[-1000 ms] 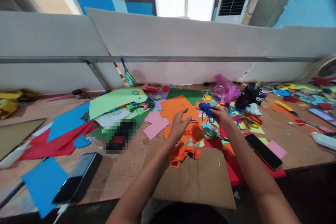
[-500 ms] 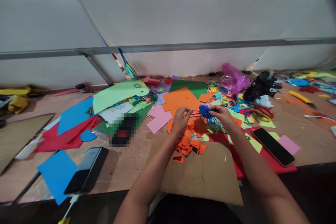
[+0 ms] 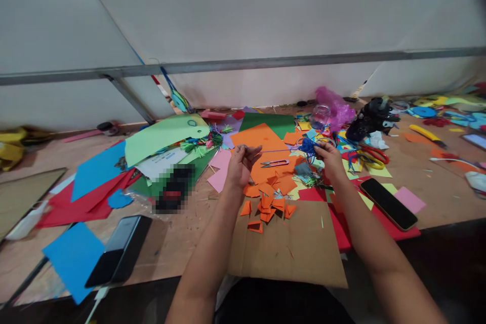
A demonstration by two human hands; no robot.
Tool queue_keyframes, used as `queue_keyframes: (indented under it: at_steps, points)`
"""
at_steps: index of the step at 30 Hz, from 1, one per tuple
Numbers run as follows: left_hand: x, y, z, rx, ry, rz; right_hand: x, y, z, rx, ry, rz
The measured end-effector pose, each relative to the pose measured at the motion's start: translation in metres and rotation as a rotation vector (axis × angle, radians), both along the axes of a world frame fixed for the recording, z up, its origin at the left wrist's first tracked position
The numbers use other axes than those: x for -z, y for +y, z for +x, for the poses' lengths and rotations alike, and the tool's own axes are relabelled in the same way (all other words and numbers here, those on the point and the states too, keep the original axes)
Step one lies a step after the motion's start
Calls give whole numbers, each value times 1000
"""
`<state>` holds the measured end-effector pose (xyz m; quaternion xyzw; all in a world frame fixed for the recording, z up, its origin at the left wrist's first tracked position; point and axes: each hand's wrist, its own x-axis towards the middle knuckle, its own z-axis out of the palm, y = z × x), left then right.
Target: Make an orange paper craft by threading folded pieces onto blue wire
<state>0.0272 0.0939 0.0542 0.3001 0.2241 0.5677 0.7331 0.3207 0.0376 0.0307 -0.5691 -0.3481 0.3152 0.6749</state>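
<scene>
A tangled bundle of blue yarn [image 3: 308, 147] hangs from the closed fingers of my right hand [image 3: 327, 156]. One strand runs taut from it to my left hand [image 3: 244, 162], whose fingers are pinched on the yarn's end. Below the strand, small thread snips [image 3: 275, 163] with pinkish handles lie on orange paper [image 3: 258, 142]. Several folded orange paper pieces [image 3: 267, 207] are heaped nearer me, partly on a brown cardboard sheet [image 3: 288, 253].
At right lie a dark phone [image 3: 388, 203], red and yellow scissors [image 3: 374, 156] and a yellow cutter [image 3: 427, 134]. A power bank [image 3: 118, 250], blue paper [image 3: 78, 258] and red paper [image 3: 83, 200] are on the left. A glass jar [image 3: 321, 115] stands near a pink plastic bag [image 3: 334, 109].
My left hand has moved left, away from my right hand, drawing a longer strand out of the yarn bundle. The thread snips now show on the orange paper.
</scene>
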Motion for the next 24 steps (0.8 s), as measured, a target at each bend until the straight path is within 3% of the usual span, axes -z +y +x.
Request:
queue_keyframes:
  at_steps: [8, 16, 21, 24]
  points:
    - [-2, 10, -17, -128, -5, -15, 7, 5, 32, 136, 138, 30]
    - [3, 27, -39, -294, 36, -43, 10, 3, 64, 330, 118, 127]
    - [3, 33, -48, -378, 16, -38, 13, 3, 70, 402, 89, 150]
    - [4, 33, -48, -378, 1, -39, 13, 4, 64, 362, -3, 128]
